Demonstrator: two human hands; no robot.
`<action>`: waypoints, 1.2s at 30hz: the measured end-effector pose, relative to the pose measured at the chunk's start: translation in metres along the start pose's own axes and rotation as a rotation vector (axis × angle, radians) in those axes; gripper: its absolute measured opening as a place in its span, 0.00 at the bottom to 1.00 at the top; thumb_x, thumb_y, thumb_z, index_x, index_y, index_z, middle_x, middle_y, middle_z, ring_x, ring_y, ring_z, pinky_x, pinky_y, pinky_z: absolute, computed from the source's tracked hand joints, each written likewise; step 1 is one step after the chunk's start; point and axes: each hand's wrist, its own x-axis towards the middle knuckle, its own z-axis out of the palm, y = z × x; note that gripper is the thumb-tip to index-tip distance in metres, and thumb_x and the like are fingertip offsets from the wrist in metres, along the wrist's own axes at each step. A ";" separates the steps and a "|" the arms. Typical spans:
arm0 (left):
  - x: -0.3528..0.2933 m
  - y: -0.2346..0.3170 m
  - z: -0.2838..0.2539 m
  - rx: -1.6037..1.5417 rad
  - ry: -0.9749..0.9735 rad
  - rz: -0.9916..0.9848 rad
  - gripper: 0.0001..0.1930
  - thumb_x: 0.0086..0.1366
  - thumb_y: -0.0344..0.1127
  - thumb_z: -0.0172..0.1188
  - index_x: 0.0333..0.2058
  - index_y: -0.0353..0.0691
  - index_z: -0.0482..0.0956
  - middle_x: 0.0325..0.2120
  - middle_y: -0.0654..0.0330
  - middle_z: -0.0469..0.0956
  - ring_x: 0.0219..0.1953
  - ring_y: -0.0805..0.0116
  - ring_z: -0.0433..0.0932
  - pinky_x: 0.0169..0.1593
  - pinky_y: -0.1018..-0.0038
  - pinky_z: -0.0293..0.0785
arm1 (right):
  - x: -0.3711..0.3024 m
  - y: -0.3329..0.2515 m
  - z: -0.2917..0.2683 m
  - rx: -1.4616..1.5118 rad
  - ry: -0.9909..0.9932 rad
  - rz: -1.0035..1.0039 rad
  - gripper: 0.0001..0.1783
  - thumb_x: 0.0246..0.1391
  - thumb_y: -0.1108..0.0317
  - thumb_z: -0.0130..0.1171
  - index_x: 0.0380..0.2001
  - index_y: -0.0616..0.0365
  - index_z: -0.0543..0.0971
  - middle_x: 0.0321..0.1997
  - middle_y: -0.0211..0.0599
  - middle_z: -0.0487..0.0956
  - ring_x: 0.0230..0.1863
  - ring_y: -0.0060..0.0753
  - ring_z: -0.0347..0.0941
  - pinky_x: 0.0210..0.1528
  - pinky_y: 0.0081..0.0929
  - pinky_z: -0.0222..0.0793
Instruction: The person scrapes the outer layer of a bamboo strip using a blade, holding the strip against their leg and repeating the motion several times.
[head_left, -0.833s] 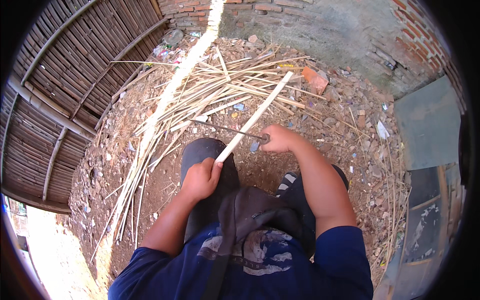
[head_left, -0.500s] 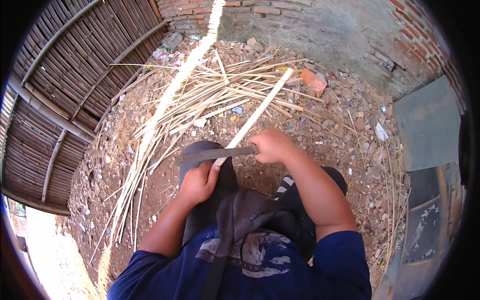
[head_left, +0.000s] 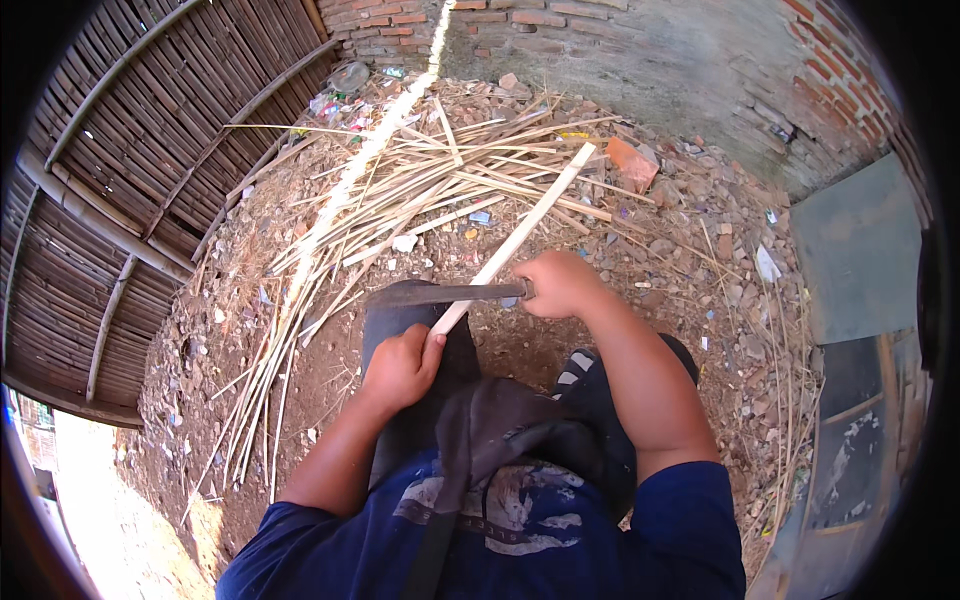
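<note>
My left hand is closed round the near end of a long pale bamboo strip, beside my left knee. The strip slants away from me to the upper right, its far end over a heap of strips. My right hand grips the handle of a machete, most of the handle hidden in the fist. Its dark, broad blade points left and lies across the strip, just beyond my left hand. The blade's wide tip is over my left knee.
A heap of thin bamboo strips lies on the rubble-strewn dirt ahead, some trailing down the left. A brick wall stands behind it, a bamboo-slat wall at the left and a grey panel at the right. A broken orange brick lies beyond the strip.
My right hand and the machete have moved slightly up and to the right along the strip. My left hand keeps its hold on the bamboo strip, and the view has shifted a little.
</note>
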 end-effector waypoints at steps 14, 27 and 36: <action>0.008 0.003 0.000 -0.036 -0.011 -0.032 0.19 0.75 0.47 0.53 0.31 0.36 0.76 0.24 0.40 0.78 0.32 0.33 0.79 0.37 0.45 0.72 | 0.006 0.035 0.013 0.136 0.024 0.046 0.24 0.43 0.60 0.66 0.46 0.54 0.85 0.41 0.50 0.85 0.45 0.55 0.82 0.50 0.46 0.78; 0.006 -0.004 0.001 -0.020 0.037 0.021 0.19 0.75 0.47 0.53 0.32 0.36 0.74 0.22 0.39 0.78 0.30 0.32 0.79 0.36 0.44 0.72 | 0.013 0.012 0.013 0.060 0.066 0.048 0.20 0.47 0.59 0.68 0.44 0.54 0.85 0.36 0.50 0.85 0.41 0.54 0.82 0.46 0.46 0.78; 0.008 -0.007 0.002 -0.025 -0.011 -0.029 0.19 0.75 0.47 0.54 0.31 0.36 0.74 0.23 0.41 0.77 0.30 0.34 0.78 0.34 0.46 0.71 | 0.007 0.052 0.018 0.132 0.224 0.158 0.23 0.47 0.59 0.68 0.47 0.57 0.84 0.40 0.54 0.84 0.43 0.54 0.83 0.49 0.44 0.77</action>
